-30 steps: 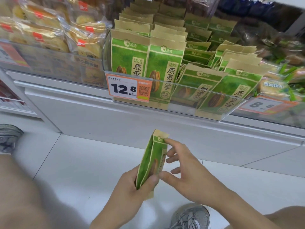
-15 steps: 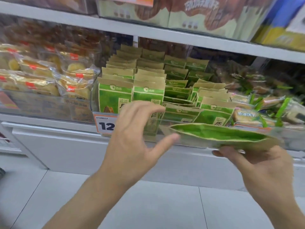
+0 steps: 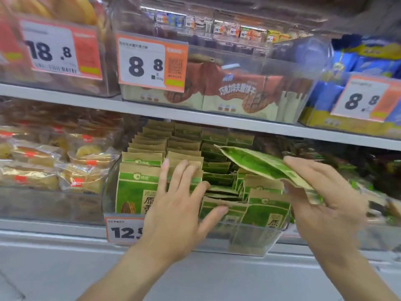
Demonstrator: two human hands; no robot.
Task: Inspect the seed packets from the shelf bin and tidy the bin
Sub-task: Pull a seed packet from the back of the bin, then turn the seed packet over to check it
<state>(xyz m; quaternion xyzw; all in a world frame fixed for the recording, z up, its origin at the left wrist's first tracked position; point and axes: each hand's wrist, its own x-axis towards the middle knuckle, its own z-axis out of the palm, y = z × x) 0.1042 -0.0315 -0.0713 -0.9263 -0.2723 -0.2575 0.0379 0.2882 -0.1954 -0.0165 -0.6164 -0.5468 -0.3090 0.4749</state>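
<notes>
A clear plastic shelf bin holds several rows of green and tan seed packets. The left rows stand upright; the packets in the middle and right rows lean or lie flat. My left hand is spread open, fingers apart, pressing against the front upright packets of the second row. My right hand grips one seed packet, held nearly flat and tilted above the bin's right side.
A price tag reading 12.8 hangs on the bin's front. Wrapped pastries fill the bin to the left. The shelf above carries a bin of brown biscuit boxes and blue packs. Dark snack bags sit at the right.
The view rose from the floor to the shelf. The packet passed from both hands to my right hand alone and went up over the bin. My left hand reached onto the upright packets.
</notes>
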